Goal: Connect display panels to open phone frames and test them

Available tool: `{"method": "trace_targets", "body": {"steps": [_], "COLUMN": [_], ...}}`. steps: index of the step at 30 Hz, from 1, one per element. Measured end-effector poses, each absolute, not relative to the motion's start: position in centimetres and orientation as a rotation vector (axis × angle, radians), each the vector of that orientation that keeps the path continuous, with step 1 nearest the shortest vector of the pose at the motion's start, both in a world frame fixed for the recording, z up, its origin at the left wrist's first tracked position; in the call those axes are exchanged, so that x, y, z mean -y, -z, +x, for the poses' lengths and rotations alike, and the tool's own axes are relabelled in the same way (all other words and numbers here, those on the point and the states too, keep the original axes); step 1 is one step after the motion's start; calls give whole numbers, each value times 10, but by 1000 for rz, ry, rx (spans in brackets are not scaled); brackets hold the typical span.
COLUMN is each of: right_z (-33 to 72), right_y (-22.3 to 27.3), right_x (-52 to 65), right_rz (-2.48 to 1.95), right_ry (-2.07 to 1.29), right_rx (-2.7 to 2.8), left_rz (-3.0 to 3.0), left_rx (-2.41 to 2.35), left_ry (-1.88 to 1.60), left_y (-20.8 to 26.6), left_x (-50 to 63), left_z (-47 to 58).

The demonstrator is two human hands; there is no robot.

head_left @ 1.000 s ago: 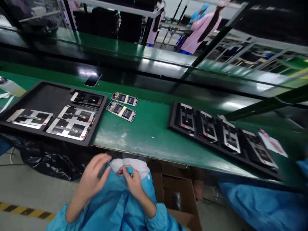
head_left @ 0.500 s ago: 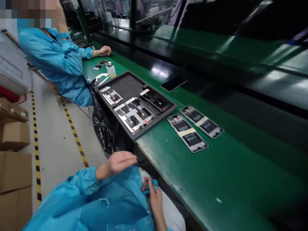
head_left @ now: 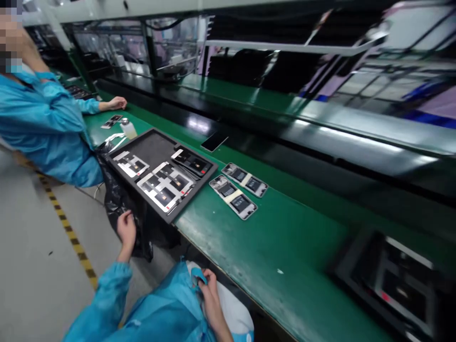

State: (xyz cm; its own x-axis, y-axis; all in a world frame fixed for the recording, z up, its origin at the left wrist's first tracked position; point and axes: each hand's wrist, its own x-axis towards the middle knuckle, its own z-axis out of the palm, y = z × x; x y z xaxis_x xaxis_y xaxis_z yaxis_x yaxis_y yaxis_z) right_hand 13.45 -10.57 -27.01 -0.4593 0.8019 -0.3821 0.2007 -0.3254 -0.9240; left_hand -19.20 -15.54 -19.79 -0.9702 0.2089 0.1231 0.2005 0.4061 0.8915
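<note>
My left hand (head_left: 126, 229) is out over the floor beside the bench, in front of a black plastic bag (head_left: 112, 202) hanging from the bench edge. Its fingers are curled together; what they hold, if anything, does not show. Low over my lap, my right hand (head_left: 211, 292) pinches a curled blue strip (head_left: 197, 275). On the bench, a dark foam tray (head_left: 176, 216) carries several phone screen assemblies (head_left: 164, 190). To its right lie two opened phone bodies (head_left: 233, 197), each with a pale strip across it.
A dark flat phone screen (head_left: 214, 141) lies behind the tray. A clear bottle (head_left: 128, 129) stands at its far left, near a seated co-worker's hand (head_left: 117, 103). At the right is another blurred dark tray (head_left: 356, 270). The green bench (head_left: 270, 247) has a front edge above my lap.
My left hand has moved left and away from my lap to the black bag. My right hand stays on the blue strip. The view has swung right, bringing the right-hand tray into sight.
</note>
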Motion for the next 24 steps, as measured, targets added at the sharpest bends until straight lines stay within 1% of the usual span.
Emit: {"method": "trace_targets", "body": {"steps": [3,4,5,6,8,10,12,15,18,21,24], "right_z": [135,134,132,130,126,123,122,122,122,118,113], "right_y": [245,232,218,204,179,162,156,158,158,156,165], "right_x": [112,114,117,118,118,116,114,117,123,129,137], "right_rz": [-1336,-1300,-1234,-1147,-952,-786,-697,-691,-741,-771,-792], "right_ry": [-1774,-1795,-1822,-1840,-1820,-1745,-1657,-1497,-1421,-1366,-1213], "right_rx": [1489,1497,1525,1578,1752,1949,2076,2140,2191,2176,2120], "left_rz": [671,1042,1372,1476,1413,1236,1193,1185,844,528,352], "left_rx": [-2586,-2422,-2157,-1963,-1808,-1848,-1837,-1618,-1465,-1429,-1490], "left_ry": [-1720,-1655,-1494,-1342,-1245,-1268,-1270,-1201,-1219,-1295,-1443], "left_y": [186,183,181,179,175,170,166,160,157,152,144], "left_x": [197,207,213,215,206,189,173,159,152,149,145], "left_z": [-116,-88,-62,-40,-12,-8,-21,-44,-49,-39,-29]}}
